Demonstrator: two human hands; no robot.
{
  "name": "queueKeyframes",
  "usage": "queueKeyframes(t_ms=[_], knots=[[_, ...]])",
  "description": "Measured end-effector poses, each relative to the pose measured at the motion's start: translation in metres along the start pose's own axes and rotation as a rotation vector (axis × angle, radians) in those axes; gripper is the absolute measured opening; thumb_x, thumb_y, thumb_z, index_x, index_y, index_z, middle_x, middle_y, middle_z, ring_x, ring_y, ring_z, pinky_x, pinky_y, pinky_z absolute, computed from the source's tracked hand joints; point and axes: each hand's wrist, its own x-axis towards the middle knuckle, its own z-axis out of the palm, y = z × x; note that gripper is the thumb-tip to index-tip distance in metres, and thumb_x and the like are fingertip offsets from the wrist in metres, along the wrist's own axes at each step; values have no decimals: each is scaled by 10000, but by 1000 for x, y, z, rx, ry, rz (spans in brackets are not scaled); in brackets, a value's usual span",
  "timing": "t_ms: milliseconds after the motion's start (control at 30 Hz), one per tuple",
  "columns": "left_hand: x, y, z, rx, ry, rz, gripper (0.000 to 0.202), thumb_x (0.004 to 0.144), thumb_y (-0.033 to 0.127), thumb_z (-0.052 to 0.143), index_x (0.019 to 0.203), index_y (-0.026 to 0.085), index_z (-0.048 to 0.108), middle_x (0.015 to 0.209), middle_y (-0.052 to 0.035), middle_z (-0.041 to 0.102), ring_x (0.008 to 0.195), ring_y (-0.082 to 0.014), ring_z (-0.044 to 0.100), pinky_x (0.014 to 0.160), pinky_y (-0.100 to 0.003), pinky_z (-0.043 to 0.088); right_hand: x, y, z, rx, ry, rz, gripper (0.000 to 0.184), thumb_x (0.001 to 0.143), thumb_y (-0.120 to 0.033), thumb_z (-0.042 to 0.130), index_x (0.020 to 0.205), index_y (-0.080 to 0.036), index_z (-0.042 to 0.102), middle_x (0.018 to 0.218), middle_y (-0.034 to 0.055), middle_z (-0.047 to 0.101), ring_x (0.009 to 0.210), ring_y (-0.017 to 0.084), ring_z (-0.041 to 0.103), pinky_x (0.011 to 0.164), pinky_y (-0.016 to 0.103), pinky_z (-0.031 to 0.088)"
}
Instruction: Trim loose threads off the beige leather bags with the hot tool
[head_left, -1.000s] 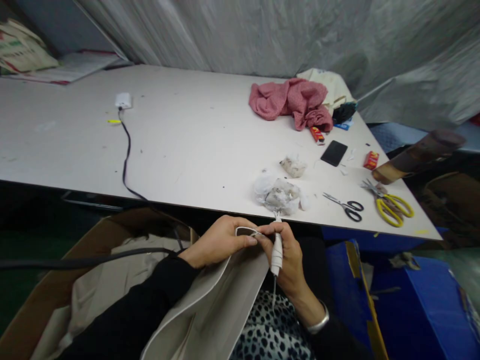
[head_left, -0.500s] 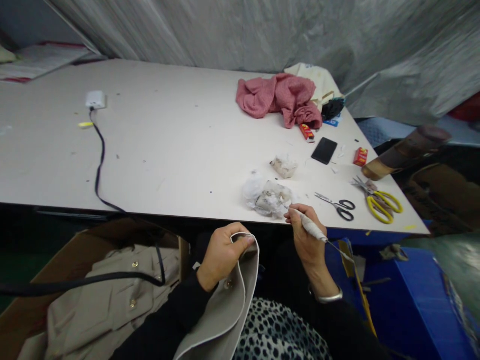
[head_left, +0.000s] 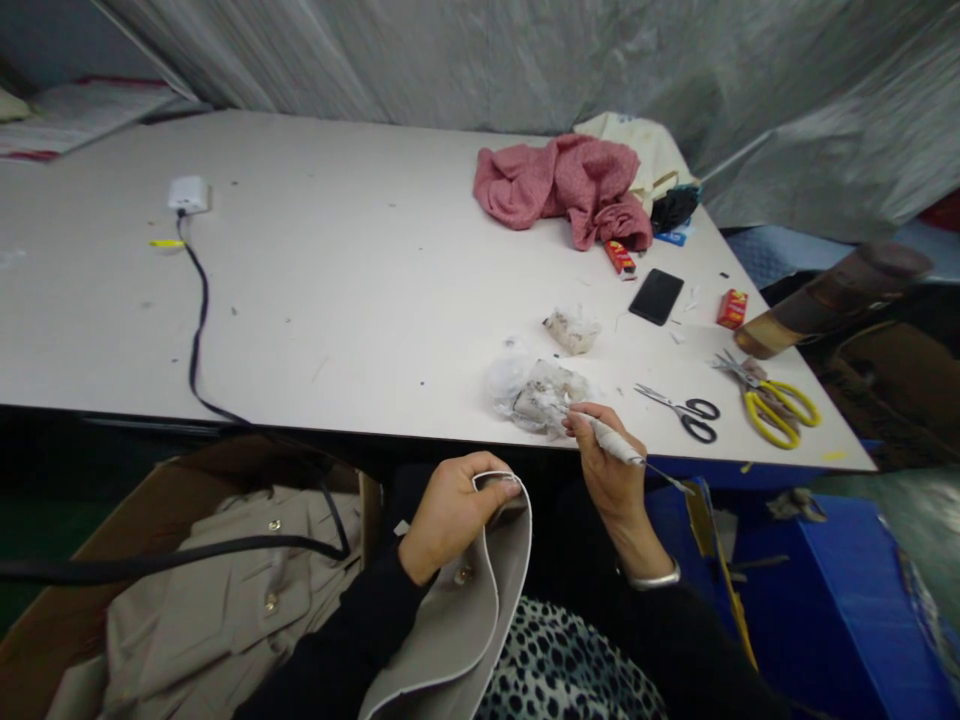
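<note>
My left hand (head_left: 450, 512) is closed on the piped edge of a beige garment (head_left: 457, 625) that drapes over my lap. My right hand (head_left: 611, 468) grips a thin white pen-like tool (head_left: 611, 442) with a cord at its back end. The tool's tip touches a crumpled white wad (head_left: 538, 394) lying near the front edge of the white table (head_left: 337, 290). Both hands sit just below that edge, a hand's width apart.
Black-handled scissors (head_left: 682, 410) and yellow-handled scissors (head_left: 772, 403) lie right of the wad. A black phone (head_left: 656, 296), pink cloth (head_left: 570, 190) and small red boxes are further back. A black cable (head_left: 196, 340) runs off the table. A cardboard box (head_left: 112, 560) with beige garments stands at my left, blue bins (head_left: 825, 600) at my right.
My right hand has lifted the tool away from the garment edge and brought its tip to the white wad on the table. My left hand stays closed on the garment.
</note>
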Motion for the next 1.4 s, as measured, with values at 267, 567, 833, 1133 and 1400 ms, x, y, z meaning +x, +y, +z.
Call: queueKeyframes(t_ms=[267, 567, 833, 1133, 1400], knots=[[0, 0, -1, 50, -80, 10, 92, 761, 249, 700, 787, 170, 741, 794, -30, 761, 782, -207, 681, 762, -295, 491, 11, -10, -1, -32, -4, -105, 256, 973, -445, 651, 952, -194, 695, 874, 29, 717, 813, 189, 673, 793, 321, 530], [-2, 1, 5, 15, -45, -39, 96, 705, 255, 733, 739, 167, 749, 745, -31, 757, 728, -201, 669, 713, -290, 492, 12, -5, -4, 17, 38, -88, 266, 967, -452, 651, 942, -192, 700, 865, 35, 709, 817, 206, 680, 800, 354, 535], [-3, 1, 10, 33, -63, -23, 95, 724, 250, 737, 756, 163, 759, 728, -17, 744, 700, -178, 647, 705, -279, 475, -28, -35, -24, 268, -183, 76, 282, 1002, -451, 607, 872, -213, 683, 726, 4, 684, 682, 173, 671, 685, 304, 558], [-6, 6, 14, 17, -91, -56, 134, 709, 270, 741, 747, 142, 754, 655, -7, 691, 614, -145, 574, 613, -255, 431, -42, -32, -27, 351, -274, 186, 279, 982, -443, 645, 838, -207, 680, 738, -5, 669, 691, 149, 660, 665, 251, 535], [-8, 5, 19, -36, -111, -62, 162, 691, 292, 735, 725, 134, 737, 628, -6, 656, 602, -140, 548, 602, -252, 411, -38, -30, -34, 189, -430, 111, 298, 1025, -448, 563, 879, -208, 663, 741, -2, 653, 709, 149, 623, 672, 257, 464]])
